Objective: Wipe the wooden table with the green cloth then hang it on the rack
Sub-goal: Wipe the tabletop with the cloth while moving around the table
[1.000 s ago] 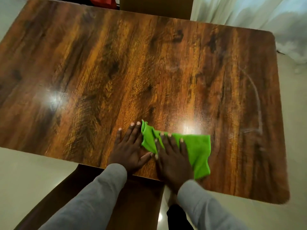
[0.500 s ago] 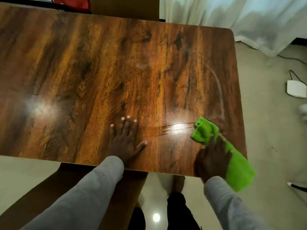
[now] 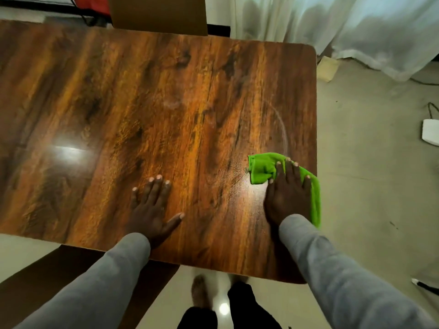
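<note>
The green cloth [image 3: 262, 167], folded into a long strip, lay along the wooden desk [image 3: 166, 110]'s right edge, its long axis running from the near-right rim toward the desk's middle, the outer end overhanging. The right hand [image 3: 288, 195] pressed flat on it, fingers extended, not clasping. The left hand [image 3: 152, 210] rested open, palm down, well apart. Bare glossy wood stretched leftward; white curtains [image 3: 344, 32] hung beyond.

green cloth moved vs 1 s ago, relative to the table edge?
Yes. The green cloth, flat under the right hand, has slid right along the wooden table, from beside the left hand to the table's right edge, partly overhanging it.
</note>
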